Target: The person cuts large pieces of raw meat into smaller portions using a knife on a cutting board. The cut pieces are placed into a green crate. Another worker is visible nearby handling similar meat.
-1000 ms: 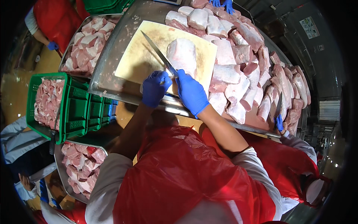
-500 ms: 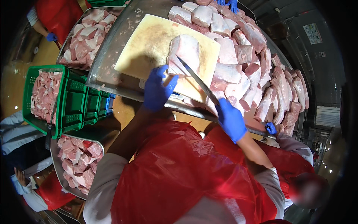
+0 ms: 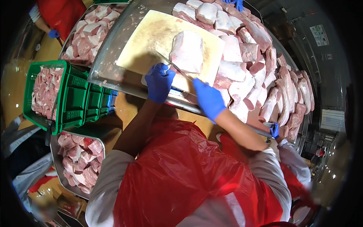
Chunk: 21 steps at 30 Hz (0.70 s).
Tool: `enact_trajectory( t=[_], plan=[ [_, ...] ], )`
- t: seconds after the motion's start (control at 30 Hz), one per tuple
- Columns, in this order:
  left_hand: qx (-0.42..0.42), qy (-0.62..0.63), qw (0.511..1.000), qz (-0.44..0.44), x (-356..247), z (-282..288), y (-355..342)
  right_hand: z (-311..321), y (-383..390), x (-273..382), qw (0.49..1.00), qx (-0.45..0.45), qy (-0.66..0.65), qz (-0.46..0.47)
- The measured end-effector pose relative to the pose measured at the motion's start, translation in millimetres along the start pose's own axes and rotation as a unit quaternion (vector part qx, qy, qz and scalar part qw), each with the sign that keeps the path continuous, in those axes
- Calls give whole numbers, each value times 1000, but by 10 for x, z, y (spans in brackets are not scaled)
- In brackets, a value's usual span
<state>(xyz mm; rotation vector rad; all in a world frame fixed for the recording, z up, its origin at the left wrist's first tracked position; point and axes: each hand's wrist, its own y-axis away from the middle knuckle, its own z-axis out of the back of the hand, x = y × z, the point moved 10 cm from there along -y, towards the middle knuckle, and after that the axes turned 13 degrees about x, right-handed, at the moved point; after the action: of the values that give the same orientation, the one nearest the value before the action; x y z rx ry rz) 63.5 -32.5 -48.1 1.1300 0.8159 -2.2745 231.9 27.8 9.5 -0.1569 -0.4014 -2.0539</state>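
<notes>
A pale block of raw meat [image 3: 187,51] lies on the yellowish cutting board [image 3: 141,36]. My right hand [image 3: 209,99], in a blue glove, grips a long knife [image 3: 177,68]. Its blade slants up and left, past the meat's lower left corner, close above my left hand's fingertips. My left hand [image 3: 159,84], also blue-gloved, is closed just below the board's lower edge, apart from the meat. A small pale bit shows at its curled fingers; I cannot make out what it is. The knife's handle is hidden in my right glove.
The board rests on a metal table [image 3: 109,56]. Many meat pieces [image 3: 234,72] crowd its right side. To the left stand a green crate [image 3: 64,94] of trimmings and metal bins [image 3: 104,151] of meat chunks. Co-workers' gloved hands [image 3: 275,130] show at the right and far edges.
My right hand has moved left with the knife, whose blade has come off the meat's top toward my left hand. My left hand has drawn away from the meat and closed.
</notes>
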Motion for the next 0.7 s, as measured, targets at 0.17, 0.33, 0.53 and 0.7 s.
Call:
enact_trajectory(
  t=[0.17, 0.33, 0.53, 0.7],
  plan=[
    [-56, 20, 995, 78, 243, 489, 143, -4, 880, -870, 976, 167, 117, -77],
    [-277, -3, 958, 78, 964, 2167, 1024, 148, 1304, -968, 999, -15, -28, -25],
    [-11, -613, 767, 189, 2436, 3836, 2574, -290, 1129, -1198, 924, -125, -318, -172],
    [15, -179, 966, 187, 1138, 2173, 602, -98, 752, -1300, 916, -170, -344, -118]
  ],
)
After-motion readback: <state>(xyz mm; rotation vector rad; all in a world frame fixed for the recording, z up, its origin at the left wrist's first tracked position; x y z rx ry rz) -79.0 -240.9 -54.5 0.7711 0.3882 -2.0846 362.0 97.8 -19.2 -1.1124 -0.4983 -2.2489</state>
